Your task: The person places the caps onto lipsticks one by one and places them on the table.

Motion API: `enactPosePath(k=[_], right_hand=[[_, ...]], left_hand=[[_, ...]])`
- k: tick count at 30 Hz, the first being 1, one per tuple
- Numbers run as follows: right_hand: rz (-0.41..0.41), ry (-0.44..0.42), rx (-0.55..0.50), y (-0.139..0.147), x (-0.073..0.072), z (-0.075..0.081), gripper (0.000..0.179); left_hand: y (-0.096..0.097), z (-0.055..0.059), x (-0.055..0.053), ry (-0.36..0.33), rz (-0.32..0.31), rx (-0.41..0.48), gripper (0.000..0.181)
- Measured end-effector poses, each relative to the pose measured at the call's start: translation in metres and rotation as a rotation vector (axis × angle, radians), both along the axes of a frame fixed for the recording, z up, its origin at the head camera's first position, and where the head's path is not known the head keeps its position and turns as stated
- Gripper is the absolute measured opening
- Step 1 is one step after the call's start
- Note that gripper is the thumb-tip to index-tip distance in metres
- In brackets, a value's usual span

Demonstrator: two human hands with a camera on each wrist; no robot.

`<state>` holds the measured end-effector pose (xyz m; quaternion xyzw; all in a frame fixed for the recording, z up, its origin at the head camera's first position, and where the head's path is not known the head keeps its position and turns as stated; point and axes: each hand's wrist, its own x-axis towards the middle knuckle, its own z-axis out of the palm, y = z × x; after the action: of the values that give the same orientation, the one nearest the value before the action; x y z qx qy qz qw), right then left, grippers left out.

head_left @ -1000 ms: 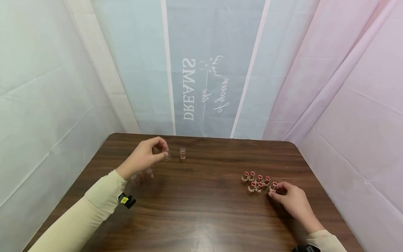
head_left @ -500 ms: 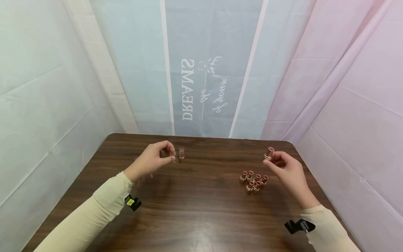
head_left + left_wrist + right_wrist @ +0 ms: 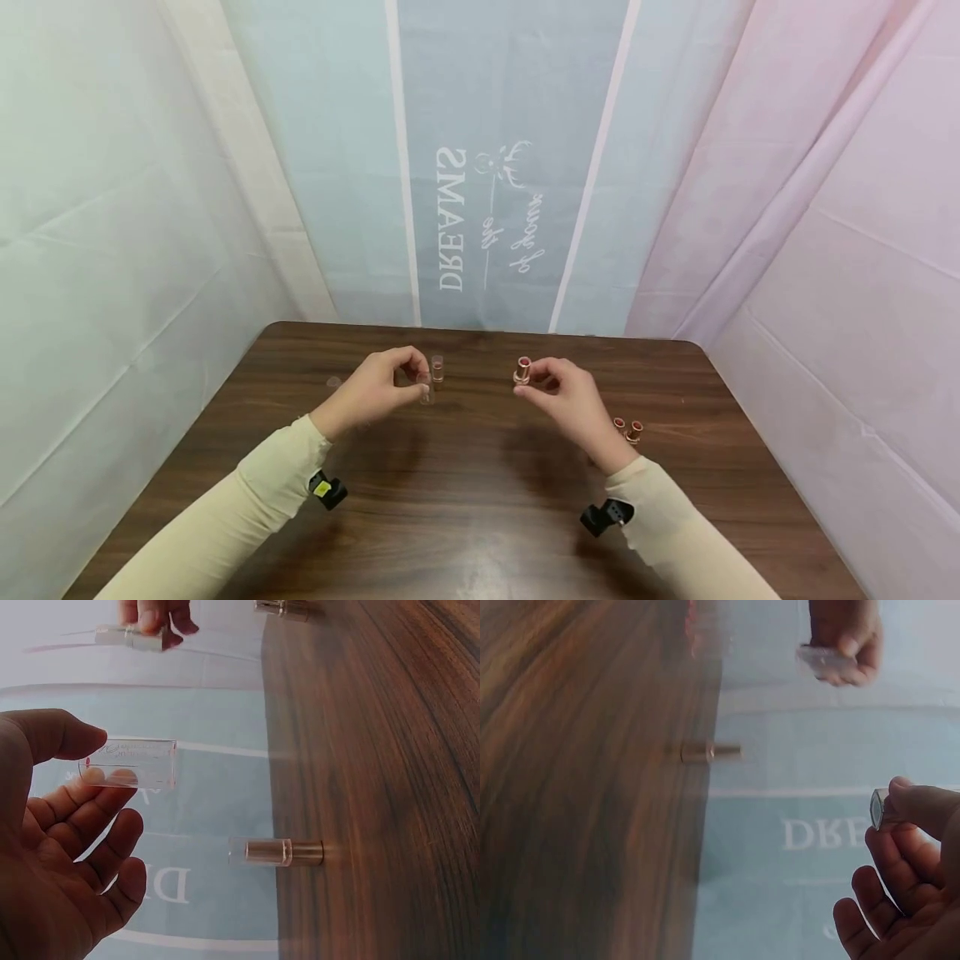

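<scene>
My left hand [image 3: 375,385] pinches a clear plastic cap [image 3: 142,763] between thumb and fingers, above the table's far left part. Facing it across a gap, my right hand [image 3: 572,398] holds an uncapped lipstick tube [image 3: 522,368], rose-gold with a red top, upright between thumb and fingers. The right wrist view shows the round base of this tube [image 3: 878,810] at the fingertips. Just beyond the left fingertips, a lipstick with a clear cap on it [image 3: 285,852] stands upright on the table.
More uncapped lipstick tubes [image 3: 634,431] stand on the brown wooden table [image 3: 480,492] at the right, partly hidden by my right hand and wrist. Another clear cap [image 3: 333,382] shows faintly behind my left hand. A printed cloth [image 3: 487,217] hangs behind the table's far edge.
My right hand has lifted one lipstick tube from the group at the right and carried it left to mid-table. My left hand has shifted slightly right with the clear cap.
</scene>
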<state>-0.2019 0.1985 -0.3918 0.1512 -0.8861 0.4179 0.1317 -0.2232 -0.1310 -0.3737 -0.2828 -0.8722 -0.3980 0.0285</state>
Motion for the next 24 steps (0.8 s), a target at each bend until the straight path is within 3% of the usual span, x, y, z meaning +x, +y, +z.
enactPosePath(k=[8,14,24], right_hand=[[0.036,-0.065,-0.003,-0.03,-0.004,-0.021,0.019],[0.046,-0.094,0.016,-0.045,-0.005,-0.035,0.017],[0.11,-0.148,0.107,-0.058,0.002,-0.052,0.015]], left_hand=[[0.005,-0.004,0.0,0.004,-0.007,-0.019,0.016],[0.009,-0.002,-0.001,-0.001,-0.012,0.027,0.017],[0.014,0.011,0.002,-0.015,-0.048,0.055,0.014]])
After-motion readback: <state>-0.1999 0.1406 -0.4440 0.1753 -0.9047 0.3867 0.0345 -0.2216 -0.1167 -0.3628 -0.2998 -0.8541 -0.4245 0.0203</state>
